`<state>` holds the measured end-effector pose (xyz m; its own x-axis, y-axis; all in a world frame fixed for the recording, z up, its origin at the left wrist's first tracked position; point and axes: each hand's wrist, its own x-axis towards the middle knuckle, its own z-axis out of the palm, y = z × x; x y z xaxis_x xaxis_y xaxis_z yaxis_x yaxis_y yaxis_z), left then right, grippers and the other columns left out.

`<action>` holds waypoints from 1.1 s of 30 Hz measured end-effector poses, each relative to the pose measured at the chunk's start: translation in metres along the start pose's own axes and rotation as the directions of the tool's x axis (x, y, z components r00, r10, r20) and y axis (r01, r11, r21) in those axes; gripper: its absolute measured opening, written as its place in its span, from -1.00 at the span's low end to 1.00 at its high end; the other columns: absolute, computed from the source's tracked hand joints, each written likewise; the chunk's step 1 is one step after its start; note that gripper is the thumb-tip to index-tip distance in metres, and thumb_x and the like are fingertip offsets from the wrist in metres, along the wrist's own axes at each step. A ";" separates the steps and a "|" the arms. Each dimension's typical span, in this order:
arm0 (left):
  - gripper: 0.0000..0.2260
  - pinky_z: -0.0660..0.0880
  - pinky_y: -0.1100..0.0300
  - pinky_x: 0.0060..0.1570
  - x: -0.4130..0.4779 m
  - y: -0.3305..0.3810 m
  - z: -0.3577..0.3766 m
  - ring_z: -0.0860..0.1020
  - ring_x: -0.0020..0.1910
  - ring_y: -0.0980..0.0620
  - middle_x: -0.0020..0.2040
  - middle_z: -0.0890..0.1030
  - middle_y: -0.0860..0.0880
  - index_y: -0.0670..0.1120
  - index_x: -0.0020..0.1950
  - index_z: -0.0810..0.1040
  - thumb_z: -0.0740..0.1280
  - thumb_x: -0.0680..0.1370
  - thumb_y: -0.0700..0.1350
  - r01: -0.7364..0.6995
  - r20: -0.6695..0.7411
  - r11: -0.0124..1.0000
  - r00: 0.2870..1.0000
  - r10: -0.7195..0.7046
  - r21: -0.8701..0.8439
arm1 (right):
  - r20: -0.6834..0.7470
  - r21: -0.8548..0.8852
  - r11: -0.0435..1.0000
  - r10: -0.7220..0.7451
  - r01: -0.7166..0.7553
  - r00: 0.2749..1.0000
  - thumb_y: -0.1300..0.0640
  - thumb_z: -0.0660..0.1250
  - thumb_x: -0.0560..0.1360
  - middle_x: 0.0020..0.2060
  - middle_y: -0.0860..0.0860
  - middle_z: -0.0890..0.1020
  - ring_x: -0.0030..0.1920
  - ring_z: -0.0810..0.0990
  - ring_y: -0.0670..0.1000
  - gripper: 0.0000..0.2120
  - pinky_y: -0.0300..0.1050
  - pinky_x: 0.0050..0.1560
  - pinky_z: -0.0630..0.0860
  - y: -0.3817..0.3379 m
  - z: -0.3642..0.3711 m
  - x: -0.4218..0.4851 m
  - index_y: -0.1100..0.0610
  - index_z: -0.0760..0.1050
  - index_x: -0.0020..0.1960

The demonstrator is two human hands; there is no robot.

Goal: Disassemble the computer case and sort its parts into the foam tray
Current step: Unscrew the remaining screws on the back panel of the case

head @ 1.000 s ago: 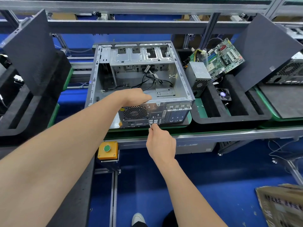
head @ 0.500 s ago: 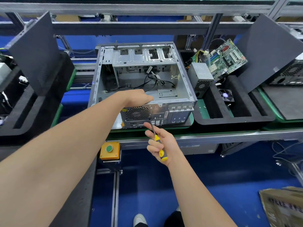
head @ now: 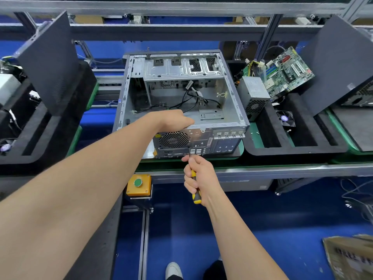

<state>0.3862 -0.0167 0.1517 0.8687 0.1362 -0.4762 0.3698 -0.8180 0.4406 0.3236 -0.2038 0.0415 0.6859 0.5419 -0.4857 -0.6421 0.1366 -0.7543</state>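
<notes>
Two hands (head: 174,120) (head: 202,175) grip one screwdriver (head: 196,198), seemingly one case (head: 181,72).

- My right hand (head: 199,176) has changed its hold on the screwdriver (head: 193,174). A second ago it covered the handle entirely.
- Half a second ago I had the fingers spread loose around the handle, mid-regrip. Now they are curled into a full fist around it.
- The yellow and black handle now shows. One stripe sits between my fingers, and the butt pokes out below the heel of the hand.
</notes>
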 end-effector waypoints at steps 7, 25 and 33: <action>-0.70 0.09 0.02 -0.24 0.002 0.000 0.000 0.15 -0.32 -0.05 -0.28 0.21 -0.03 -0.05 -0.26 0.19 0.15 0.57 0.06 0.003 0.010 1.000 1.000 -0.003 -0.019 | -0.194 -0.967 0.241 -0.494 -0.081 0.848 0.15 0.19 0.68 -0.34 -0.04 0.43 -0.39 0.37 -0.02 -0.89 -0.08 -0.45 0.18 0.005 0.019 -0.006 -0.06 0.40 0.07; -0.72 0.09 0.02 -0.24 0.000 0.002 0.000 0.15 -0.32 -0.05 -0.29 0.20 -0.02 -0.02 -0.28 0.17 0.15 0.48 0.12 -0.011 0.010 1.000 1.000 0.011 0.012 | 0.215 0.100 0.986 0.111 -0.134 0.970 0.06 0.26 0.72 -0.21 0.05 0.59 -0.42 0.50 -0.06 -0.82 -0.21 -0.45 0.47 -0.005 -0.024 -0.005 0.16 0.55 0.14; -0.71 0.07 0.01 -0.23 -0.002 0.002 -0.001 0.12 -0.32 -0.05 -0.31 0.17 -0.01 -0.03 -0.28 0.14 0.14 0.45 0.12 -0.005 0.025 1.000 1.000 0.006 -0.014 | 0.402 0.682 0.662 0.017 -0.312 0.916 0.11 0.19 0.73 -0.40 0.03 0.46 -0.68 0.34 -0.08 -0.74 -0.24 -0.71 0.27 0.027 -0.008 -0.002 0.25 0.59 0.11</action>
<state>0.3858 -0.0180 0.1538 0.8621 0.1174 -0.4929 0.3697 -0.8111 0.4533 0.3076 -0.2083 0.0183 0.4793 0.8316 -0.2804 -0.8721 0.4870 -0.0464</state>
